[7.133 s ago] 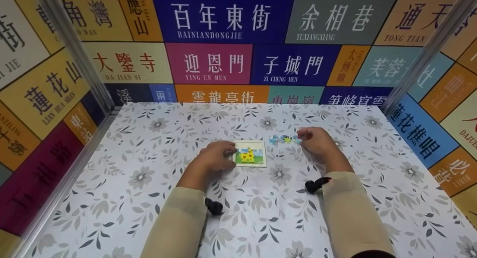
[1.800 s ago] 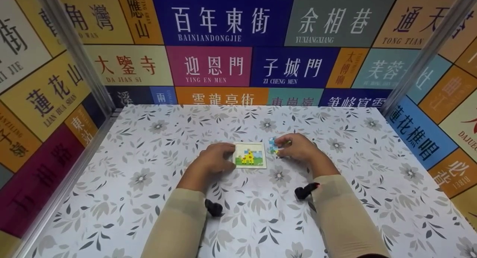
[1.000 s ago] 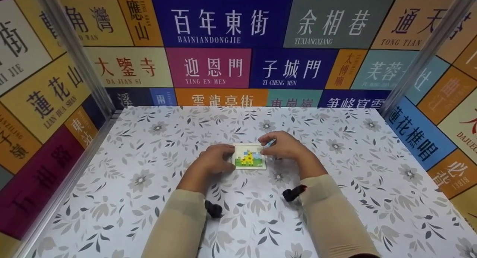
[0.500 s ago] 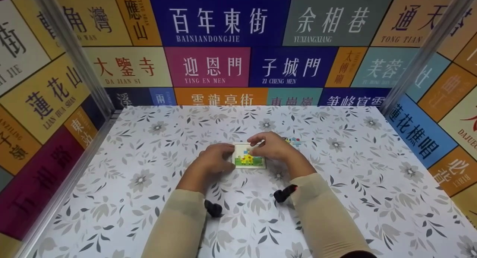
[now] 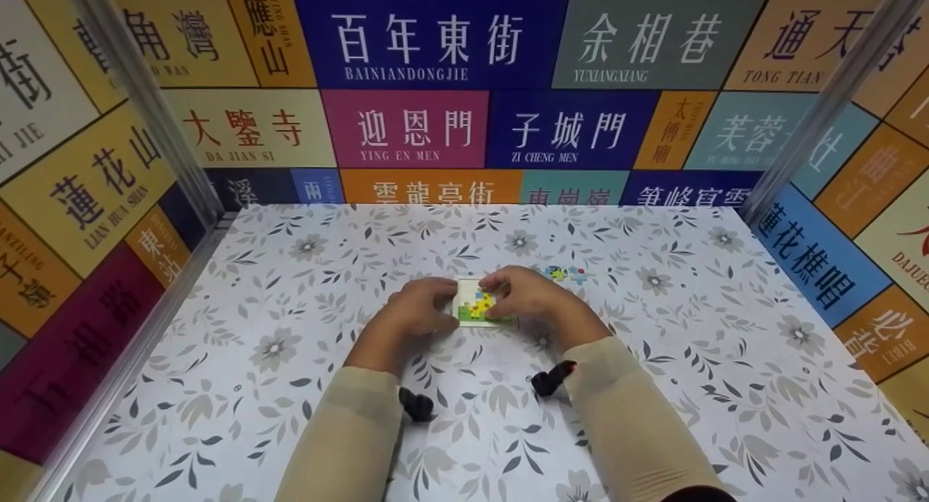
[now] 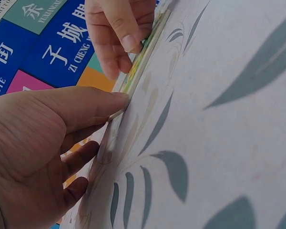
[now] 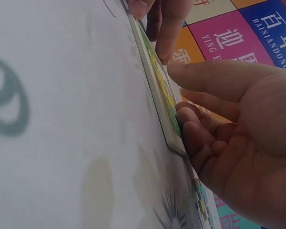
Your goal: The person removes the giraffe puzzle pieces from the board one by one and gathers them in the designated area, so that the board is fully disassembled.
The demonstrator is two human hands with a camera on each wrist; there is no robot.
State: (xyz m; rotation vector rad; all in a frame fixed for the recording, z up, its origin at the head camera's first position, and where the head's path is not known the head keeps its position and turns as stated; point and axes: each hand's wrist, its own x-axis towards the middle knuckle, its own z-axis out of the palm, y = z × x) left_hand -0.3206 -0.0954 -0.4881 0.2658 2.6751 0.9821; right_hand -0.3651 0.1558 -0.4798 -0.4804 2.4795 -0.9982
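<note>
A small jigsaw puzzle (image 5: pixel 476 312) with a yellow giraffe on green lies in a pale tray (image 7: pixel 156 95). My left hand (image 5: pixel 419 307) grips the tray's left edge; in the left wrist view its thumb (image 6: pixel 120 100) lies on the rim. Over the right half of the puzzle is my right hand (image 5: pixel 533 297), which covers that part. Its thumb and index fingertips are apart and touch the puzzle surface. No piece shows between them. Several loose puzzle pieces (image 5: pixel 557 273) lie on the table behind the right hand, partly hidden by it.
The table has a white cover (image 5: pixel 464 429) with grey leaves and flowers. Walls with coloured sign panels (image 5: pixel 428 34) stand behind and at both sides. Small black cameras (image 5: pixel 416 405) stick out from both wrists.
My right hand has moved left from the loose pieces onto the tray. Over the last half second its thumb came nearer to me, away from the index finger. The left hand stayed put.
</note>
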